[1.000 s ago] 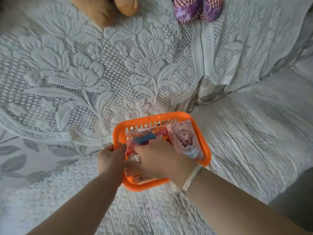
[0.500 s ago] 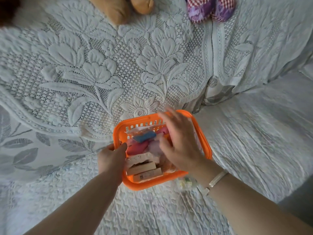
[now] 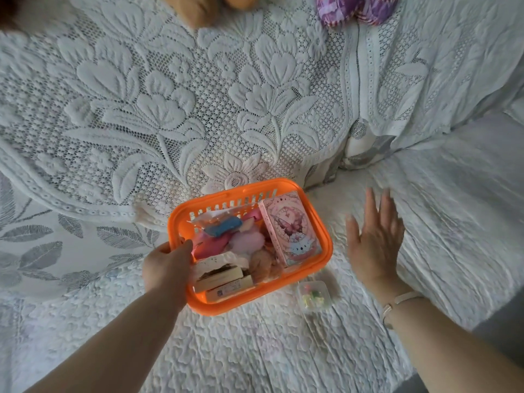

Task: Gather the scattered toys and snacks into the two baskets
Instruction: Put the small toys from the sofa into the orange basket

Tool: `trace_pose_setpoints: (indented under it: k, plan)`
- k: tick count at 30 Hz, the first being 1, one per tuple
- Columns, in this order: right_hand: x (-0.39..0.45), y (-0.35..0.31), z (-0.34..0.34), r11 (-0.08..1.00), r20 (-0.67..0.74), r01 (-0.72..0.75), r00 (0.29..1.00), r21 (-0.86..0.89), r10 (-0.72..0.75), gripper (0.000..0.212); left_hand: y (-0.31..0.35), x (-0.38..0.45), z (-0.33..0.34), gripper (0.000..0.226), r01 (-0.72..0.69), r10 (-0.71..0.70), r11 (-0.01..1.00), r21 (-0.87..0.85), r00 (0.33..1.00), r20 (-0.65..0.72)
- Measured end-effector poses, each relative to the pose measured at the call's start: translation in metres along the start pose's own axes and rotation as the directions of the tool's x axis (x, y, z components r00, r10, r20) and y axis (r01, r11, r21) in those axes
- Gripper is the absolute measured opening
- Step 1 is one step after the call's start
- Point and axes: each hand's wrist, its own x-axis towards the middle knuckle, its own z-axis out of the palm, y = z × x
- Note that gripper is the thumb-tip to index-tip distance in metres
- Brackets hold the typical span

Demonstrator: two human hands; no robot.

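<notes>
An orange basket (image 3: 317, 222) sits on a white quilted sofa seat (image 3: 425, 222), hard up against the lace throw (image 3: 170, 109) that hangs over the backrest. The left hand (image 3: 167, 268) has its grip closed over the basket's left rim, thumb on the inside edge, and seems to be steadying it. The right hand (image 3: 374, 242) is out of the basket and off to its right, just above the seat, fingers straight and spread, holding nothing. The basket already looks well filled: a pink box with a butterfly picture (image 3: 292, 228) stands along its right wall, a blue piece (image 3: 224, 226) and some pink soft things (image 3: 246, 242) lie in the middle, a tan fuzzy item (image 3: 263, 265) is beside them, and two flat boxes (image 3: 224, 282) are stacked at the near end. So much of the gathering appears done for this basket. What is left, as far as can be seen: a small clear plastic case with coloured bits inside (image 3: 313, 297) lies on the seat just beside the basket's near right corner, outside it, and probably goes in next, since the free hand is close to it. At the top edge a tan plush toy (image 3: 198, 9) and a purple checked fabric thing (image 3: 351, 9) rest on the lace throw, well apart from the basket; whether they count as scattered toys cannot be told. The second basket is not in view, so its state is unknown.
</notes>
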Motion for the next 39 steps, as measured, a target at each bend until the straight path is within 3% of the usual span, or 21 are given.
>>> trace_pose_setpoints:
  k: [3,6,9,11,16,22,24,28,31,34,36,39]
  plan:
    - [-0.040,0.023,0.029,0.994,0.271,0.021,0.962,-0.108,0.009,0.073,-0.005,0.006,-0.009,0.016,0.016,-0.016,1.000,-0.005,1.000,-0.018]
    - [-0.078,0.032,0.056,0.977,0.557,0.115,0.830,-0.179,0.004,0.094,-0.010,0.011,-0.018,0.014,0.026,-0.026,1.000,-0.006,0.998,-0.052]
    - [-0.103,0.029,0.077,0.975,0.693,0.144,0.721,-0.166,0.011,0.104,-0.012,0.015,-0.023,0.012,0.031,-0.033,0.999,-0.023,0.997,-0.069]
    - [-0.112,0.025,0.086,0.980,0.716,0.144,0.699,-0.136,-0.003,0.100,-0.014,0.017,-0.025,0.014,0.039,-0.041,0.999,-0.037,0.997,-0.066]
    - [-0.119,0.023,0.090,0.992,0.617,0.108,0.786,-0.060,-0.048,0.073,-0.018,0.020,-0.026,0.011,0.048,-0.052,0.997,-0.052,0.996,-0.071]
    - [-0.100,0.050,0.076,0.988,0.431,0.071,0.902,-0.137,-0.005,0.073,-0.018,0.016,-0.026,0.013,0.040,-0.043,0.998,-0.044,0.996,-0.074]
    - [-0.084,0.051,0.061,0.991,0.313,0.030,0.950,-0.131,0.012,0.071,-0.016,0.015,-0.024,0.013,0.039,-0.043,0.998,-0.051,0.996,-0.077]
    - [-0.050,0.021,0.025,1.000,0.116,-0.005,0.993,0.017,0.003,0.070,-0.014,0.010,-0.022,0.012,0.033,-0.036,0.998,-0.052,0.997,-0.068]
    - [-0.032,-0.025,-0.001,0.976,0.078,0.115,0.988,0.185,-0.131,0.069,-0.013,0.007,-0.020,0.013,0.025,-0.028,0.998,-0.049,0.998,-0.058]
    - [-0.031,-0.074,-0.019,0.881,0.132,0.329,0.911,0.340,-0.391,0.073,-0.011,0.006,-0.019,0.015,0.034,-0.037,0.997,-0.066,0.998,-0.048]
    - [-0.037,-0.100,-0.027,0.797,0.234,0.428,0.798,0.426,-0.555,0.078,-0.010,0.006,-0.018,0.013,0.030,-0.032,0.998,-0.063,0.999,-0.038]
    - [-0.045,-0.128,-0.032,0.726,0.424,0.509,0.592,0.462,-0.685,0.091,-0.010,0.005,-0.020,0.012,0.008,-0.010,0.999,-0.049,1.000,-0.028]
